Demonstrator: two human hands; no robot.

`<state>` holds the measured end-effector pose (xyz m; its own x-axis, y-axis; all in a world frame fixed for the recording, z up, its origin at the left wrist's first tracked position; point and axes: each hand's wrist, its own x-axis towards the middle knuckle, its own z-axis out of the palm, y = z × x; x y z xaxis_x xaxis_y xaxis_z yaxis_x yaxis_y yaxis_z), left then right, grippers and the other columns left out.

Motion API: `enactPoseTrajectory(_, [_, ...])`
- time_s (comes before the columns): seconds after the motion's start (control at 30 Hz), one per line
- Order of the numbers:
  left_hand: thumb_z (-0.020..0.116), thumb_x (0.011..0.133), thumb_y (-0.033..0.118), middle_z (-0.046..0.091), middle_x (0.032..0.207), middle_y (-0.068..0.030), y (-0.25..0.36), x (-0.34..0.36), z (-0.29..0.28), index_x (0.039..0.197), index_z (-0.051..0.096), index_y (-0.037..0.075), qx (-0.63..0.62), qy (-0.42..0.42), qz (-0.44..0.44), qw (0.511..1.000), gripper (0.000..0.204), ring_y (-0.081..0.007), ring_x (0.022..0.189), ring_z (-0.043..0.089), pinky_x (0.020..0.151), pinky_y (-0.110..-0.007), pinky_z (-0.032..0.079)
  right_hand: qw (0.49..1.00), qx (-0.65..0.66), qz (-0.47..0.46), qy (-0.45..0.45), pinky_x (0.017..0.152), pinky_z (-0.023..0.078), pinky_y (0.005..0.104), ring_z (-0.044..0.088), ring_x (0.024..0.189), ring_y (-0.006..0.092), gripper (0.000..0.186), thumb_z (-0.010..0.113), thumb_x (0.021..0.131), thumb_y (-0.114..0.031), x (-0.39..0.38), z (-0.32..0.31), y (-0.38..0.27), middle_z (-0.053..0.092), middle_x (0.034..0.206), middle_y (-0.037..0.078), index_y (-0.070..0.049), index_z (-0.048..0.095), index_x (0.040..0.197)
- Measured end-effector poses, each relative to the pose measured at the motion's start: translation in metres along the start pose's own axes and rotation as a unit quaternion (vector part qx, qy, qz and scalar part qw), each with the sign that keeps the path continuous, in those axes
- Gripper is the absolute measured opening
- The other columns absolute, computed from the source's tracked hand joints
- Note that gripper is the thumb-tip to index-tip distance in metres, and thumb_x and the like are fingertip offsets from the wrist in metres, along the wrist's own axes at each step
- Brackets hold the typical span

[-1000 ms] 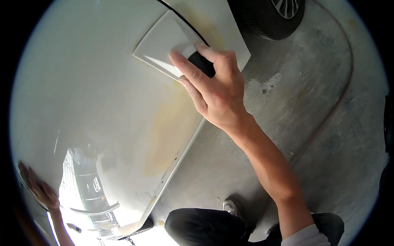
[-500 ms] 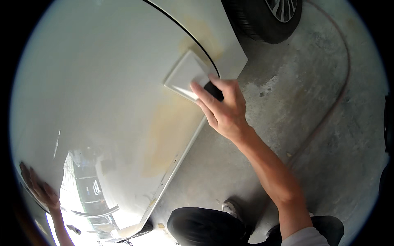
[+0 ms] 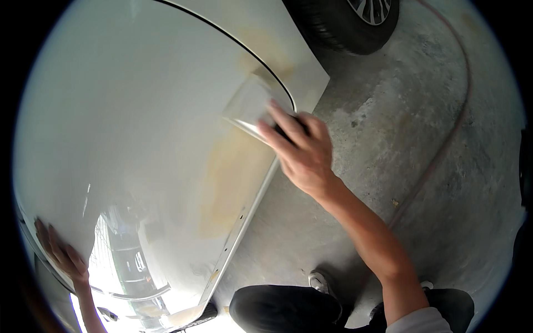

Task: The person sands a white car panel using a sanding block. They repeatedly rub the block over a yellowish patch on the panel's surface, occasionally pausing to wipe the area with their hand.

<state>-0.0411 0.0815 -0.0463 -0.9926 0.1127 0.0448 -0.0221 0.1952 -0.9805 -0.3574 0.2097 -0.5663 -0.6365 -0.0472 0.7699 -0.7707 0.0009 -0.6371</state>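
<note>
A white car panel point(image 3: 111, 111) fills the left half, crossed by a dark curved seam, with yellowish patches near its right edge. My right hand point(image 3: 302, 150) is closed around the dark part of a flat whitish tool point(image 3: 244, 102), which lies on the panel just left of the seam, over the upper yellowish area; hand and tool are blurred. At the far lower left, my left hand point(image 3: 64, 250) rests on the panel with its fingers stretched out, beside a bright reflection.
A black tyre point(image 3: 361, 36) with a spoked rim is at the top right. A thin reddish hose point(image 3: 463, 105) curves over the grey concrete floor point(image 3: 355, 222). My dark-trousered legs point(image 3: 277, 308) and a shoe point(image 3: 319, 282) show at the bottom.
My right hand and the tool have moved down and right from their earlier place, revealing more seam, and have shifted slightly since half a second ago. My left hand stays on the panel.
</note>
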Motion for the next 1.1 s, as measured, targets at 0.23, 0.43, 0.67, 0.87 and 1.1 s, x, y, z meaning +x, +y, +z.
enactPoseTrajectory(0.23, [0.028,0.105,0.045,0.039,0.161,-0.0156,0.001,0.003,0.003,0.154,0.042,0.017,0.008,0.0,-0.004,1.0,0.058,-0.0419,0.146,0.04,0.118,-0.066,0.036,0.998,0.02,-0.008,0.053,0.074,0.047,0.0326,0.051,0.087,0.0207,0.04,0.072,0.084,-0.002,0.031,0.02,0.004,0.062,0.143,-0.001,-0.019,0.072,0.12])
enactPoseTrajectory(0.43, [0.028,0.105,0.044,0.039,0.161,-0.0152,0.006,0.006,0.003,0.154,0.042,0.019,0.008,-0.001,-0.008,1.0,0.057,-0.0417,0.146,0.041,0.117,-0.066,0.037,0.997,0.059,0.003,0.054,0.076,0.047,0.0301,0.049,0.084,0.022,0.044,0.073,0.083,-0.002,0.032,0.02,-0.002,0.062,0.144,-0.001,-0.017,0.07,0.124])
enactPoseTrajectory(0.67, [0.03,0.105,0.044,0.04,0.16,-0.0149,0.005,0.005,-0.003,0.153,0.042,0.02,0.011,0.002,0.002,1.0,0.056,-0.0414,0.144,0.044,0.114,-0.066,0.041,0.998,0.053,-0.02,0.02,0.075,0.047,0.0315,0.051,0.084,0.0212,0.044,0.076,0.08,-0.003,-0.006,0.017,0.016,0.061,0.144,-0.004,-0.019,0.072,0.12])
enactPoseTrajectory(0.87, [0.03,0.105,0.044,0.041,0.16,-0.0152,-0.001,0.002,0.007,0.153,0.043,0.02,0.0,0.0,0.004,1.0,0.055,-0.0419,0.143,0.045,0.113,-0.066,0.042,0.998,0.048,-0.032,0.038,0.075,0.047,0.0315,0.051,0.087,0.0197,0.039,0.073,0.082,-0.004,0.013,0.019,0.021,0.061,0.142,-0.009,-0.021,0.072,0.117])
enactPoseTrajectory(1.1, [0.031,0.105,0.045,0.041,0.16,-0.0159,0.004,0.006,0.003,0.153,0.042,0.02,0.005,0.0,0.01,1.0,0.055,-0.0428,0.143,0.045,0.112,-0.067,0.042,0.997,0.034,-0.049,0.056,0.076,0.047,0.0307,0.05,0.085,0.0191,0.04,0.076,0.081,-0.007,0.038,0.022,0.014,0.062,0.142,-0.011,-0.024,0.073,0.117])
